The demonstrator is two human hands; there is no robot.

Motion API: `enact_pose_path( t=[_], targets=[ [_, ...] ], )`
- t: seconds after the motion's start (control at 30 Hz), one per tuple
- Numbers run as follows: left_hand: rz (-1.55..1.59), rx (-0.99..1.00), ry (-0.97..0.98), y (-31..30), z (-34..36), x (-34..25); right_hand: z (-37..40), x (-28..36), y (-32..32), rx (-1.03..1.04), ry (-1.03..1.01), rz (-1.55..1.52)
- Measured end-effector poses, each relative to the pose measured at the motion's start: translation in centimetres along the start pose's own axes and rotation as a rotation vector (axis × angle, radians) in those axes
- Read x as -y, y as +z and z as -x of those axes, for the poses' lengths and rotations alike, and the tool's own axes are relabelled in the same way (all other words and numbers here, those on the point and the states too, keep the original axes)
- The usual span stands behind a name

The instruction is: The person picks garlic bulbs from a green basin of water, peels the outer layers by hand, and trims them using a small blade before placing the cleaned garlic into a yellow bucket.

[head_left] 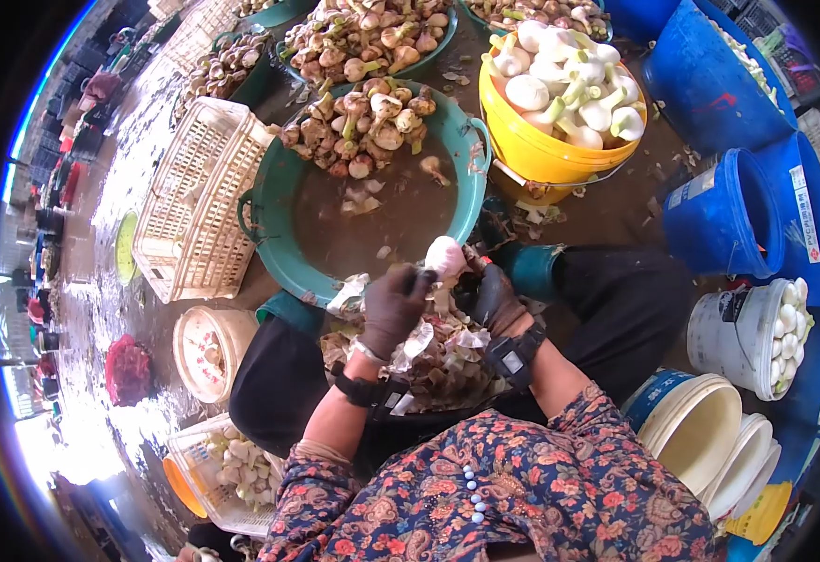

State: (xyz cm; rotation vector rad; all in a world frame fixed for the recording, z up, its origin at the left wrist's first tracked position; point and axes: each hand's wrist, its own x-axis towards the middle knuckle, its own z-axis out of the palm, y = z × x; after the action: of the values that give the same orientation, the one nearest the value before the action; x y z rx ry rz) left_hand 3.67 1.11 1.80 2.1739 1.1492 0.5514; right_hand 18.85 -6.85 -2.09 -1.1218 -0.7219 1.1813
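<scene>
- Green tub (283, 239): unpeeled garlic heaped at its far side, above murky brown contents
- Yellow bucket (560, 161): full of peeled garlic, right of the tub
- Papery garlic skins (438, 365): heaped between the legs
- Left hand (394, 309), gloved: fingers closed on a garlic bulb
- Right hand (498, 298), gloved: beside the bulb, grip unclear
- Garlic bulb (445, 257): at the tub's near rim

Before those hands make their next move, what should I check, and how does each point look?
1. Pale bulb steadied by the left hand: ok, it is at the fingers.
2. Sharp tool in the right hand: cannot tell, the grip is too small to make out.
3. Brown-skinned bulbs in the green tub: ok, piled at its far side.
4. Spare room in the yellow bucket: not ok, heaped above the rim.
5. Lap free of loose skins: not ok.
</scene>
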Motion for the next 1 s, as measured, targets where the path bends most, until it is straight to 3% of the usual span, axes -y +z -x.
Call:
enact_pose_path(
  t=[0.03,0.07,0.1,0.13,0.17,0.2,0.27,0.3,0.33,0.4,0.53,0.57,0.6,0.63,0.67,0.73,0.77,0.8,0.9,0.93,0.97,1.0],
  targets=[
    [0.245,-0.141,-0.082,0.8,-0.4,1.6,0.3,0.9,-0.1,0.024,-0.106,0.266],
    [0.348,-0.112,-0.303,-0.7,-1.0,2.8,0.3,0.8,-0.3,0.017,-0.105,0.266],
    [0.388,-0.203,-0.395,-2.0,-1.4,3.5,0.2,0.4,-0.3,-0.017,-0.020,-0.184],
    [0.109,-0.223,-0.369,-3.0,-1.2,4.4,0.0,0.0,-0.5,-0.049,0.060,-0.632],
    [-0.035,-0.003,-0.405,-3.7,-1.0,5.1,-0.3,-0.3,-0.7,-0.103,0.032,-0.389],
    [-0.183,0.216,-0.435,-4.0,-0.5,5.5,-0.5,-0.7,-1.0,-0.111,0.021,-0.385],
    [-0.101,0.198,-0.299,-2.9,0.4,5.2,-1.5,-1.6,-2.1,-0.195,0.370,-0.976],
    [-0.025,0.182,-0.230,-2.6,0.3,4.0,-0.9,-2.1,-3.2,-0.110,0.410,-0.837],
    [0.216,0.317,-0.326,-3.0,-0.3,1.6,-0.6,1.2,-1.0,-0.352,0.353,-0.539],
    [0.840,0.319,-0.340,-0.9,-0.8,0.3,-1.9,2.4,-1.0,-0.413,0.141,-0.114],
    [1.099,0.577,-0.254,0.8,-2.4,-2.0,-2.4,5.6,-0.5,-0.317,0.181,-0.058],
    [1.052,0.500,-0.347,1.1,-2.4,-2.9,-2.7,5.9,-0.9,-0.320,0.174,-0.054],
    [1.056,0.500,-0.340,1.6,-2.5,-2.3,-3.1,6.2,-1.5,-0.370,0.023,0.005],
    [1.078,0.555,-0.382,2.1,-2.2,-1.2,-3.4,7.2,-1.8,-0.414,-0.124,0.064],
    [1.099,0.608,-0.423,2.6,-2.2,0.0,-3.5,8.5,-2.6,-0.457,-0.104,0.194],
    [0.709,0.905,-0.429,0.0,-2.9,-0.9,-4.4,10.4,-4.2,-0.592,-0.368,0.409],
    [0.597,0.993,-0.234,0.1,-2.6,-0.3,-4.8,11.5,-5.1,-0.701,-0.458,0.493],
    [0.320,0.945,0.157,0.9,-2.7,1.1,-5.2,13.1,-5.6,-0.801,-0.547,0.578],
    [0.060,0.669,0.054,-0.6,-5.6,1.0,-6.7,17.2,-7.1,-0.984,-0.821,0.903],
    [0.096,0.458,0.038,0.9,-6.2,3.7,-7.3,17.1,-8.2,-1.021,-0.854,1.071],
    [0.051,0.299,0.039,0.1,-7.1,3.3,-7.9,16.3,-9.5,-0.937,-0.688,1.317],
    [-0.039,0.261,0.023,0.2,-8.1,4.8,-8.7,15.4,-10.6,-0.843,-0.528,1.561]
  ],
)
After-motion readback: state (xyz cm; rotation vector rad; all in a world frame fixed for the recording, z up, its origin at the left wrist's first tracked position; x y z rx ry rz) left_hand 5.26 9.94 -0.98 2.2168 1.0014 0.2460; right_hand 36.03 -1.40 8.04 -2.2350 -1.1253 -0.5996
